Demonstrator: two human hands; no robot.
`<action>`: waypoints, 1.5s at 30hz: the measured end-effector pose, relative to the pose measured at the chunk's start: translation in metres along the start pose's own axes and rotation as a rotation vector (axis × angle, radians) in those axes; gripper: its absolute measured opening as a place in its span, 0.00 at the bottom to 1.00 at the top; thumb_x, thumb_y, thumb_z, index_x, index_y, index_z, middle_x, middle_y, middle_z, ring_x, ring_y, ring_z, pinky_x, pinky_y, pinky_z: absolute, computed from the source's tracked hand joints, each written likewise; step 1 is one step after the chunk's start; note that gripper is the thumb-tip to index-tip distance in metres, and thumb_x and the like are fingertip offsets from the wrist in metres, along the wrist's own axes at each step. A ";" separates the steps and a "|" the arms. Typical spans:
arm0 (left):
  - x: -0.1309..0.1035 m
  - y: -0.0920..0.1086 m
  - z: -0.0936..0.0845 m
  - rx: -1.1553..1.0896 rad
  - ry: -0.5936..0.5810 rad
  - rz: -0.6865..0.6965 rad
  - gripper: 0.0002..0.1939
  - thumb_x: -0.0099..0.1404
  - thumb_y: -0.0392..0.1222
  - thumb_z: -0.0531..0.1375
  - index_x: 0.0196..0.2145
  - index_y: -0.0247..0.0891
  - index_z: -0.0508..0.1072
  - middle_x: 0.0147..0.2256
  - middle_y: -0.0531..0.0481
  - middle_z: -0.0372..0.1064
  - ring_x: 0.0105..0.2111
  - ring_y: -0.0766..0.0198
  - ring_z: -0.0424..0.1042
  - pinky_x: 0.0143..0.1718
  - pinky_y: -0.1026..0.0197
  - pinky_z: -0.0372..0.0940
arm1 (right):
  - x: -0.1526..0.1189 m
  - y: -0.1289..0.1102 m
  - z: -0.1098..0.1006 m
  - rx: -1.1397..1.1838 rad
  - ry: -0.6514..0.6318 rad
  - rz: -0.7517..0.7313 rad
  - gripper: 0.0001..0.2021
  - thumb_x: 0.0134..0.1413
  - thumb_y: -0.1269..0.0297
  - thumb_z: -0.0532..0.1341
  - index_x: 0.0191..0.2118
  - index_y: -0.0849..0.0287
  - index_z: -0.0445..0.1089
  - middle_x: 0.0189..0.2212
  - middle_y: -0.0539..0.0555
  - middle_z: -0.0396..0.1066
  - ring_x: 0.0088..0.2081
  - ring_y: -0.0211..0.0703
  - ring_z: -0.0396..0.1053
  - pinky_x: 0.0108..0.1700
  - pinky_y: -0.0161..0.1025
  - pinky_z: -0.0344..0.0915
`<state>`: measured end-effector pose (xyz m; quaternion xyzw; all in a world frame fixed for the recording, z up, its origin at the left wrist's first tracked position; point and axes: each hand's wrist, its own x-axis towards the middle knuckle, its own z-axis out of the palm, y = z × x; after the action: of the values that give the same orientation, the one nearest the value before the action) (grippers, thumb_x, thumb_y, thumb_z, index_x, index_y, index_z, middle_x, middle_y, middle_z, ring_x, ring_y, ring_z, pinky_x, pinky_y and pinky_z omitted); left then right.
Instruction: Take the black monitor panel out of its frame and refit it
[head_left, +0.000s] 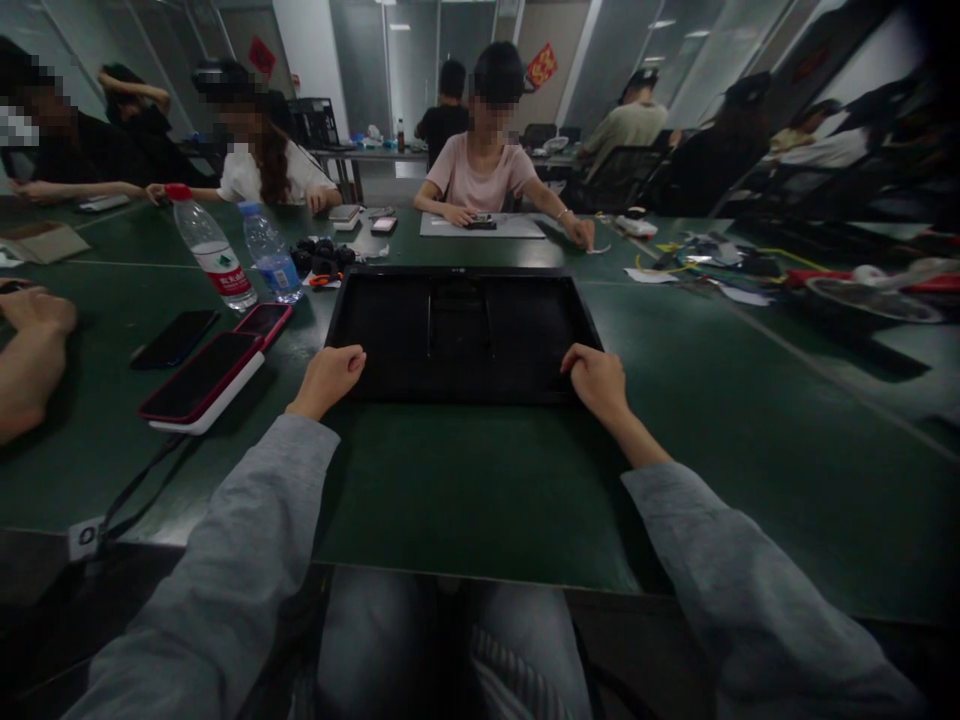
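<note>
A black rectangular panel (525,320), shaped like a shallow tray with a raised rim, lies on the green table in front of me. A narrow raised frame (459,318) runs across its middle. At the panel's near left side, my left hand (328,380) is closed in a fist over the edge. My right hand (598,378) is likewise closed over the near right side, its fingers curled inward at the rim. Both grey sleeves reach in from below. The fingertips of each hand are mostly hidden.
Left of the panel stand two plastic bottles (217,258), with phones (201,378) and a black phone (174,340) nearer me. Another person's hand (37,320) rests at far left. Cables and tools (720,262) lie right. A person (484,165) sits opposite.
</note>
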<state>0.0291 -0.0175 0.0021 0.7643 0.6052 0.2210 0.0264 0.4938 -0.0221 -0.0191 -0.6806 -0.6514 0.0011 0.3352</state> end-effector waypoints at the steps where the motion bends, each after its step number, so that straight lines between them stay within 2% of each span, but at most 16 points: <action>1: 0.000 0.000 0.000 0.005 -0.003 -0.007 0.18 0.68 0.41 0.55 0.23 0.42 0.53 0.21 0.54 0.53 0.22 0.64 0.52 0.30 0.57 0.47 | 0.000 0.001 0.000 0.009 0.010 -0.007 0.14 0.51 0.74 0.52 0.25 0.55 0.74 0.23 0.53 0.71 0.26 0.42 0.64 0.35 0.40 0.55; 5: 0.000 0.003 -0.003 0.017 -0.018 -0.017 0.15 0.65 0.36 0.55 0.22 0.42 0.54 0.21 0.54 0.53 0.23 0.64 0.52 0.31 0.57 0.47 | 0.001 0.002 0.001 0.032 0.037 -0.019 0.15 0.51 0.72 0.51 0.25 0.54 0.74 0.24 0.53 0.72 0.27 0.43 0.66 0.35 0.41 0.57; 11: -0.001 0.006 -0.005 0.020 -0.023 -0.037 0.12 0.64 0.35 0.55 0.23 0.42 0.60 0.22 0.54 0.54 0.24 0.64 0.53 0.31 0.57 0.48 | 0.000 0.001 0.000 0.071 0.121 -0.012 0.16 0.51 0.72 0.50 0.28 0.55 0.75 0.26 0.54 0.74 0.27 0.44 0.68 0.36 0.41 0.59; 17: 0.000 0.005 -0.002 0.014 -0.016 -0.031 0.13 0.64 0.36 0.55 0.23 0.42 0.57 0.22 0.54 0.54 0.24 0.64 0.51 0.31 0.57 0.46 | 0.001 0.000 0.001 0.053 0.198 -0.045 0.16 0.53 0.71 0.50 0.29 0.55 0.75 0.28 0.54 0.75 0.30 0.45 0.70 0.38 0.42 0.60; 20: 0.000 0.005 -0.002 0.023 -0.014 -0.045 0.14 0.65 0.36 0.55 0.23 0.42 0.56 0.22 0.54 0.55 0.24 0.64 0.51 0.31 0.57 0.46 | 0.004 -0.001 0.004 0.035 0.206 -0.073 0.16 0.55 0.71 0.50 0.33 0.55 0.76 0.32 0.56 0.77 0.33 0.47 0.71 0.40 0.43 0.62; 26: -0.001 0.008 -0.005 0.032 -0.017 -0.054 0.14 0.64 0.36 0.55 0.23 0.42 0.55 0.22 0.54 0.54 0.24 0.64 0.51 0.31 0.56 0.46 | 0.009 -0.004 0.009 0.019 0.132 -0.164 0.14 0.61 0.64 0.53 0.45 0.56 0.75 0.37 0.60 0.75 0.39 0.51 0.70 0.42 0.46 0.65; 32: -0.002 0.011 -0.006 0.020 -0.020 -0.064 0.14 0.64 0.36 0.55 0.23 0.42 0.56 0.22 0.54 0.55 0.24 0.63 0.53 0.30 0.57 0.47 | 0.011 0.002 0.013 0.005 0.077 -0.213 0.10 0.61 0.61 0.57 0.44 0.55 0.73 0.36 0.59 0.70 0.40 0.52 0.67 0.44 0.48 0.65; 38: -0.002 0.011 -0.006 0.007 -0.016 -0.060 0.14 0.63 0.36 0.55 0.22 0.42 0.55 0.22 0.54 0.55 0.24 0.64 0.52 0.30 0.57 0.47 | 0.016 0.009 0.017 0.005 0.030 -0.214 0.12 0.57 0.68 0.56 0.44 0.55 0.74 0.37 0.59 0.69 0.41 0.52 0.67 0.46 0.50 0.65; 45: -0.001 0.012 -0.006 0.032 -0.036 -0.080 0.14 0.63 0.36 0.55 0.23 0.42 0.56 0.22 0.54 0.54 0.24 0.63 0.53 0.31 0.57 0.47 | 0.018 0.009 0.015 0.015 -0.013 -0.235 0.14 0.56 0.69 0.56 0.44 0.55 0.76 0.37 0.59 0.69 0.41 0.52 0.67 0.47 0.51 0.67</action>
<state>0.0373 -0.0234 0.0110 0.7436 0.6383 0.1962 0.0336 0.4978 0.0012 -0.0273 -0.5972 -0.7287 -0.0288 0.3339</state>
